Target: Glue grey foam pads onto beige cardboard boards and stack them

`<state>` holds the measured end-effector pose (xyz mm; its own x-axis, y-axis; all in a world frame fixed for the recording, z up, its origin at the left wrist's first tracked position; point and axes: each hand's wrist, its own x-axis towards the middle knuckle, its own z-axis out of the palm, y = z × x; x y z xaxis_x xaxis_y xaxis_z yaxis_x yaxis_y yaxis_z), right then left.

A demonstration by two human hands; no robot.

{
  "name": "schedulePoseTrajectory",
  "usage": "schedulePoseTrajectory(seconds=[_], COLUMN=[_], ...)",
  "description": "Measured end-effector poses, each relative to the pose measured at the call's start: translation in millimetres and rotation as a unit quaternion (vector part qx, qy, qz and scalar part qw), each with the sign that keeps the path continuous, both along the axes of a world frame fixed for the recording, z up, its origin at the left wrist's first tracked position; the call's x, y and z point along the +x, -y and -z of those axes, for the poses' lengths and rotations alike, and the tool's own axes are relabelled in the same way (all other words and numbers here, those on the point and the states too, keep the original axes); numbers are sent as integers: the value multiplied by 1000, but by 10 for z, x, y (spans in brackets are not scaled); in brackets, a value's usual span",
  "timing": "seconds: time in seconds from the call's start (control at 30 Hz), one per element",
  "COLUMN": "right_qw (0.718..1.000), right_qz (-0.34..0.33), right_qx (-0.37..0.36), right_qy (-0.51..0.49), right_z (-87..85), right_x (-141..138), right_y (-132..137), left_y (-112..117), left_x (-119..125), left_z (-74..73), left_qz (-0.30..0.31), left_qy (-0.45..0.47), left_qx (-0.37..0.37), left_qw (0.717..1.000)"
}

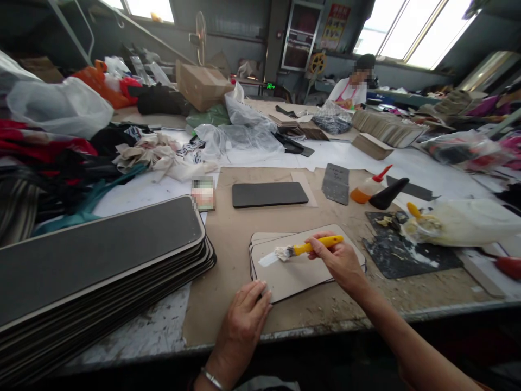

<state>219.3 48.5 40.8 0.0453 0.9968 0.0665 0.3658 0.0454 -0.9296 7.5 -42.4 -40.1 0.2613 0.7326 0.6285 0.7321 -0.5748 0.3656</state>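
Observation:
My right hand (334, 260) is closed round the yellow handle of a paintbrush (303, 247). White paste clings to its bristles, which touch the top board of a small stack of beige rounded boards (301, 271). A white streak (267, 260) of paste lies on that board, just left of the bristles. At the stack's near left corner, my left hand (249, 309) rests with its fingers stretched out on the board's edge. Behind the stack lies a dark grey rounded panel (270, 194) on the brown paper (228, 260).
Long dark panels (101, 239) are piled at the left. On the right are a glue bottle with a red tip (368, 187), a paste-smeared black sheet (407, 260) and a plastic container (468, 220) with paste. Bags and fabric crowd the back; a person (350, 89) sits beyond.

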Motion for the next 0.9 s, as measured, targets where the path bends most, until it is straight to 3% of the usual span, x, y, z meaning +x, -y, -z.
schedulePoseTrajectory(seconds=[0.13,0.37,0.5,0.7,0.8,0.9], right_qw=[997,1000,995,947,923,903], right_qz=[54,-7,69,206,218,177], right_qx=[26,7,40,73,99,146], right_qy=[50,-22,67,233,301,365], right_z=[-87,-11,11,-15,-47,-71], right_x=[107,-204,198,998,1149,1097], right_y=[-5,-56,-169,-283,-240,-99], left_y=[-31,-77,-96,-129,-128,-118], left_x=[0,-48,-123,-171,-152,-114], left_z=[21,140,207,296,302,264], left_qz=[-1,7,44,57,53,44], left_qy=[-1,-4,-52,-83,-84,-73], left_qx=[21,67,62,74,76,77], left_qw=[1000,998,996,992,992,993])
